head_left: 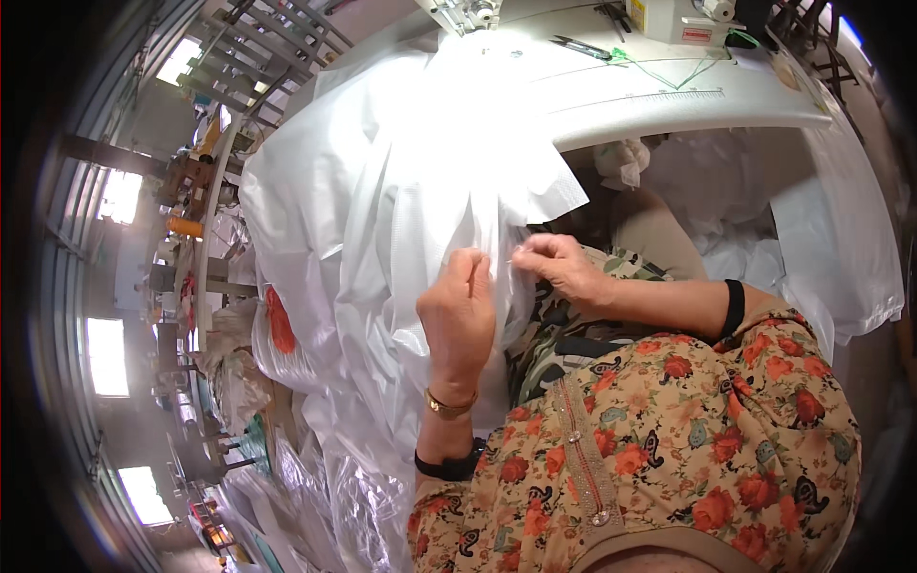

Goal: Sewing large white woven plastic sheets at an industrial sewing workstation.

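A large sheet of thin white material (pixel 373 220) drapes off the sewing machine table and down over my lap, its folds bright under the lamp. My left hand (pixel 458 310) pinches a fold of it near the middle. Just to the right, my right hand (pixel 566 271) has thumb and forefinger pressed together at the edge of the material; whatever is between those fingertips is too small to make out. The sewing machine (pixel 466 14) stands at the far end, only its lower part showing, with the sheet running up beneath it.
On the white table top (pixel 592 95) lie thread snips (pixel 583 47) and green thread (pixel 673 84). More white material (pixel 841 229) hangs at the right. An orange-red bundle (pixel 280 320) rests left of the sheet. Cluttered shelves (pixel 205 201) and clear plastic film (pixel 353 506) are further left.
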{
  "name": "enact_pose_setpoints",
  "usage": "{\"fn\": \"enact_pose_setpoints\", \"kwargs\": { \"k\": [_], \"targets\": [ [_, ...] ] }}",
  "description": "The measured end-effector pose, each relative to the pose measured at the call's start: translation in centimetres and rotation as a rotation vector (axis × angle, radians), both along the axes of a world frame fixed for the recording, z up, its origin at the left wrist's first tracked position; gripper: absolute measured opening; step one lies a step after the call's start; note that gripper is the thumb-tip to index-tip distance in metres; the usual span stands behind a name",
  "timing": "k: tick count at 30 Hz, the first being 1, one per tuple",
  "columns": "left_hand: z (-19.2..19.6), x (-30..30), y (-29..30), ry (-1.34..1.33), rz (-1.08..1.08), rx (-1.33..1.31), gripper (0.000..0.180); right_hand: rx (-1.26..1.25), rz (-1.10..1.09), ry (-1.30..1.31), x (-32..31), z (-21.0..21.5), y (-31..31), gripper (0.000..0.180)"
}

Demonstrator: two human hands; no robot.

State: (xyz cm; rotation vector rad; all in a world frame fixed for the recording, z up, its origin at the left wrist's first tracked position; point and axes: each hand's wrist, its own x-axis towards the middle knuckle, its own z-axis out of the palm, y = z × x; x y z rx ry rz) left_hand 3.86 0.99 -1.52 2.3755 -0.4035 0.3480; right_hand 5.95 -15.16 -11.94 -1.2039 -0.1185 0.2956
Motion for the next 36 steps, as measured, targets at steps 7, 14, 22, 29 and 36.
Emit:
{"fn": "enact_pose_setpoints", "kwargs": {
  "k": [7,14,22,29,36],
  "targets": [
    [-1.6,0.8,1.0,0.248,-0.181,-0.346,0.013,-0.513,0.000,-0.632,-2.0,9.0,-1.3,0.021],
    [-2.1,0.8,0.2,0.526,-0.182,-0.638,0.017,-0.892,0.180,-1.015,-3.1,8.3,-1.0,0.014],
    [-1.3,1.8,-0.4,0.643,-0.188,-0.666,0.018,-0.814,0.028,-1.350,-2.5,8.1,-1.1,0.007],
    [-2.6,1.8,0.1,0.376,-0.092,-0.609,0.017,-0.153,-0.155,0.040,-1.9,3.2,-4.4,0.031],
    [-0.6,1.9,-1.1,0.712,-0.156,-1.105,0.028,-0.060,-0.428,-0.202,1.9,2.4,-3.9,0.020]
  ]
}}
